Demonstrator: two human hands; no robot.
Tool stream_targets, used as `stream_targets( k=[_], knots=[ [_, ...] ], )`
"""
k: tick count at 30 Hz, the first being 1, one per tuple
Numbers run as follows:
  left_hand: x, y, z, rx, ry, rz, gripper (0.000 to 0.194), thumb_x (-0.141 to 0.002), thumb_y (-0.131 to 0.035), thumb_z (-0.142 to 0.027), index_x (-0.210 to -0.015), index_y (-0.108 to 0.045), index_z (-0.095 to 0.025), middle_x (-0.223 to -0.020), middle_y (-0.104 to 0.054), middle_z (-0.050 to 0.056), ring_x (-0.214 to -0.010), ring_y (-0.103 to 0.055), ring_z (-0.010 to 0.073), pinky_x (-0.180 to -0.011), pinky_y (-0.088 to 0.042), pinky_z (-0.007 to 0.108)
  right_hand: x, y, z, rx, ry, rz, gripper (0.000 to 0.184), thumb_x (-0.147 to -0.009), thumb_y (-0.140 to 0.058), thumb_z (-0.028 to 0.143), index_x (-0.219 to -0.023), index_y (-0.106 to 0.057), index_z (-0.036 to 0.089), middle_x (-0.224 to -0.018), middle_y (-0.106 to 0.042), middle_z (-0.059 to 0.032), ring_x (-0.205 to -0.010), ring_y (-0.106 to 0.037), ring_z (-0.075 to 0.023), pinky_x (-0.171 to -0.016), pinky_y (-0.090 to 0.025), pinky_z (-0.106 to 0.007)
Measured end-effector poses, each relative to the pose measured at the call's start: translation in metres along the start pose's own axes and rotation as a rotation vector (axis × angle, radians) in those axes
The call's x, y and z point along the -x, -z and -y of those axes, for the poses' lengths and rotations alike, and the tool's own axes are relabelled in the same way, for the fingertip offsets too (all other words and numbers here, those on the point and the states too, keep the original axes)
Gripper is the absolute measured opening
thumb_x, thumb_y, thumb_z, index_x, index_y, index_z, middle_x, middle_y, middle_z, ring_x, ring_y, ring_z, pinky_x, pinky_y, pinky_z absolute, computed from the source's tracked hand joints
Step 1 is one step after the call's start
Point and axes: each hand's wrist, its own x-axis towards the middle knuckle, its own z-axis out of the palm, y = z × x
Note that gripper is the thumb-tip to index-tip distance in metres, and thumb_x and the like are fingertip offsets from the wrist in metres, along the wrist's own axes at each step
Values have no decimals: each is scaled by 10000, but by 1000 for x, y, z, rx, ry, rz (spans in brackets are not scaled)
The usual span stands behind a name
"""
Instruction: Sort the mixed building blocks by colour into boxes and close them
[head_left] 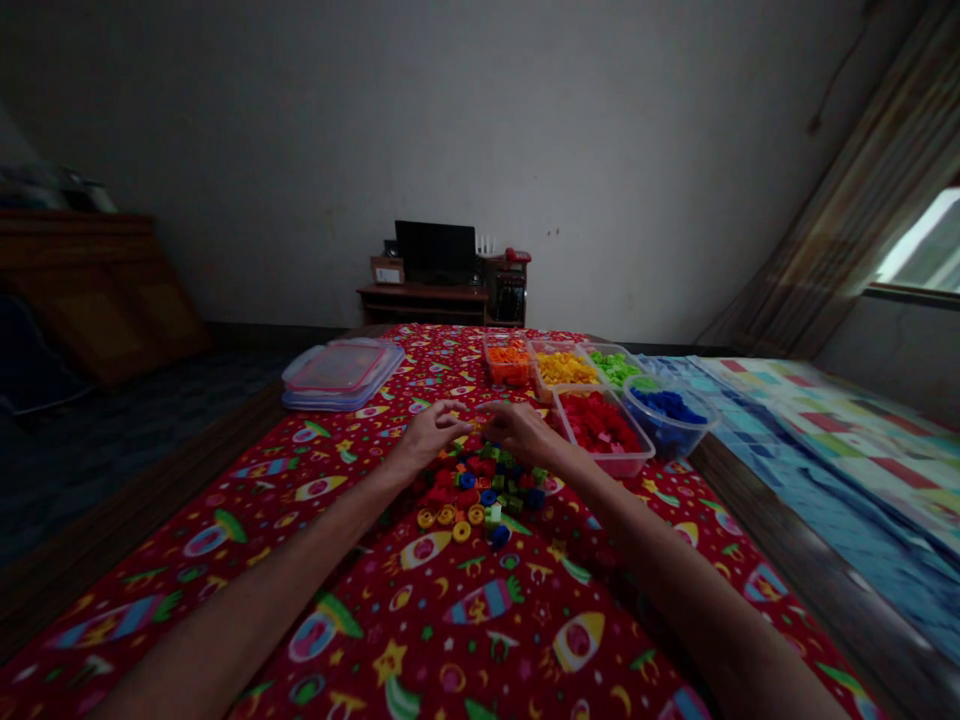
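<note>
A loose pile of small plastic building bricks (505,487) in red, green, blue and other colours lies on the tablecloth in front of me. Over its far edge, my left hand (435,432) reaches in from the left, its bent fingers apart. Facing it from the right is my right hand (517,428), palm down, its fingers stretched toward the left fingertips. Small yellow-orange bits show between the two hands; whether either hand touches them is too dim to tell. Several yellow rings (461,531) lie at the pile's near side, beside a dark blue piece (500,537).
Clear containers of orange (509,362), yellow (566,369), green (615,368), red (598,422) and blue pieces (670,406) stand at the right. Stacked lids (341,372) lie at the left on the red patterned tablecloth (465,650). A monitor (436,250) stands beyond the table.
</note>
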Motion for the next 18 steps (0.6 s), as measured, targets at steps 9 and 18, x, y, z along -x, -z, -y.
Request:
stream_targets(
  k=[9, 18],
  knots=[
    [0, 0, -2, -211, -153, 26, 476, -766, -477, -565, -981, -611, -163, -783, -703, 46, -711, -644, 202, -612, -497, 288, 4, 7, 2, 125, 72, 34, 145, -792, -462, 87, -727, -588, 112, -578, -418, 43, -540, -296, -68, -520, -202, -211],
    [-12, 32, 30, -423, -140, -143, 384, -767, -387, -400, -925, -645, -165, -831, -718, 54, -788, -651, 217, -749, -498, 309, -2, 53, -22, 233, -100, -13, 156, -755, -486, 66, -772, -638, 99, -634, -579, -14, -562, -452, -78, -532, -295, -193]
  ],
)
